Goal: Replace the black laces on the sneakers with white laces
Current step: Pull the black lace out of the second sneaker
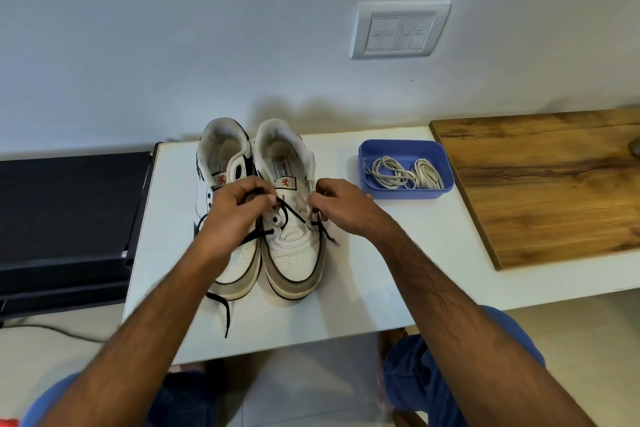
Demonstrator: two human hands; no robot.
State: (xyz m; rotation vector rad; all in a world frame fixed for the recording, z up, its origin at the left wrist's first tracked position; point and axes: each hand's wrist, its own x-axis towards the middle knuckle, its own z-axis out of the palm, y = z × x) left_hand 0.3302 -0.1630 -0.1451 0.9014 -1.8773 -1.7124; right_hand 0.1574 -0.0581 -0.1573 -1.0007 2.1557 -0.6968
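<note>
Head view, looking down: we see the pair of white sneakers standing side by side near the middle of the white table (346, 305), toes toward the person, heels toward the wall. The right sneaker (294, 246) still carries its black lace (287, 217) in the lower eyelets, with the upper eyelets loosened; one end trails off its right side onto the tabletop. The left sneaker (228, 263) is partly covered by the forearm, and a black lace end (223, 308) from it lies loose across the table in front of its toe.

The left hand (235, 215) sits over the gap between the two shoes, fingers curled and pinching a loop of the black lace beside the right sneaker's tongue. The right hand (337, 206) is at the right edge of the same shoe, fingertips drawn together on the eyelet flap; whether they pinch the lace or only the flap we cannot tell.

To the right, apart from the shoes, a blue plastic tray (446, 166) holds the white laces (407, 173) in two loose coils. Beyond it a wooden board (554, 184) lies on the table. A switch panel (400, 29) is on the wall, and a dark flat unit (65, 215) sits left of the table.
</note>
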